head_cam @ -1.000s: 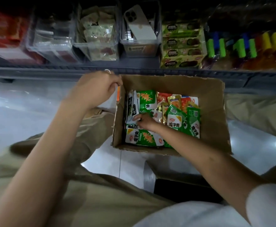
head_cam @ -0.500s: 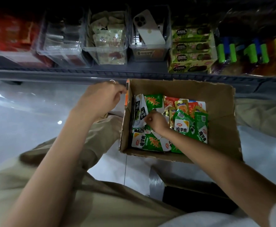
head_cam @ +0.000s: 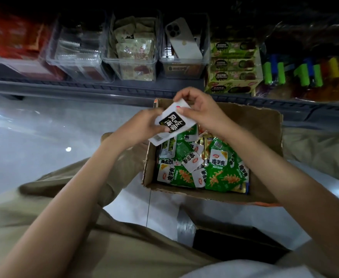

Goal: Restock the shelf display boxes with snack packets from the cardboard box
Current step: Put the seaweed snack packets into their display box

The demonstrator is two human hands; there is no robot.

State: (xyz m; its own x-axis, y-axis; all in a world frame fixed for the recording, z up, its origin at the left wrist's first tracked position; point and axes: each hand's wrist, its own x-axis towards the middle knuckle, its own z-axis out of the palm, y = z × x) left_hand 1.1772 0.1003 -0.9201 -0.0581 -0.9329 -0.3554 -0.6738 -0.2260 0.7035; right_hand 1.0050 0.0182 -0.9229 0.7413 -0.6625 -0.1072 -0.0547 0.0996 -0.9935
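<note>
Now the thumb of the right hand [head_cam: 201,112] presses on the front of a white packet [head_cam: 172,122] with a black label, and its other fingers curl over the packet's top edge. The left hand [head_cam: 144,127] grips the lower end of the same packet, thumb on the front and fingers behind. A second white edge peeks out underneath, so there may be more than one packet in the grip; it is hard to tell. Two hands on it likely help to square it up and turn it the right way before it goes up.

The packet is in the air, just above the far left corner of the cardboard box [head_cam: 265,137]. It touches nothing but the hands. Below it, the box holds a jumble of green packets [head_cam: 223,173] and a few white ones, so there is plenty left to put out.

The box sits on the floor right in front of the shelf [head_cam: 104,87], which keeps the reach short. On the shelf stand clear boxes [head_cam: 78,59] in a row. One beside them holds pale packets [head_cam: 133,49], and the next has a phone [head_cam: 181,42] leaning inside it. Which box the white packet belongs in cannot be told yet.
</note>
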